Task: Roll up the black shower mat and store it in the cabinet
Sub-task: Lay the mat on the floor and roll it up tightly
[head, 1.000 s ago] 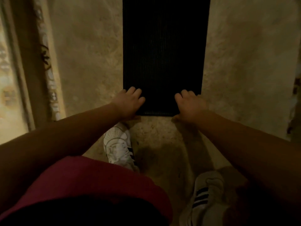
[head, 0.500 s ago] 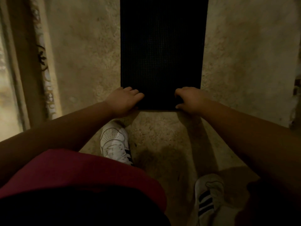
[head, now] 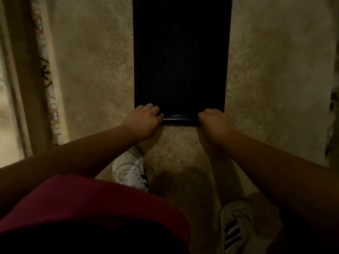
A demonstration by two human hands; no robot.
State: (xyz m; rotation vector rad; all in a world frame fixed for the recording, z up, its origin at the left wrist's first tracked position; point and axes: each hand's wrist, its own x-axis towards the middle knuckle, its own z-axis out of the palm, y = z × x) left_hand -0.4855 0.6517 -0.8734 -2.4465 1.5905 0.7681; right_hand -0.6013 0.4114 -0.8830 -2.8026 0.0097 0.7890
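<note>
A black ribbed shower mat (head: 181,57) lies flat on the beige floor and runs away from me to the top of the view. Its near edge is curled over into a thin roll (head: 180,119) with a glossy underside showing. My left hand (head: 145,120) grips the roll's left end, fingers curled over it. At the right end, my right hand (head: 214,121) is closed around the roll in the same way. No cabinet is in view.
My two white sneakers (head: 129,168) (head: 236,224) stand on the mottled beige floor (head: 91,70) just behind the mat. A patterned curtain edge (head: 45,74) and a raised ledge run along the left. The right margin shows another patterned edge (head: 333,99).
Both hands went from lying flat on the mat's near corners to curling shut, and the near edge has been turned over into a first thin roll.
</note>
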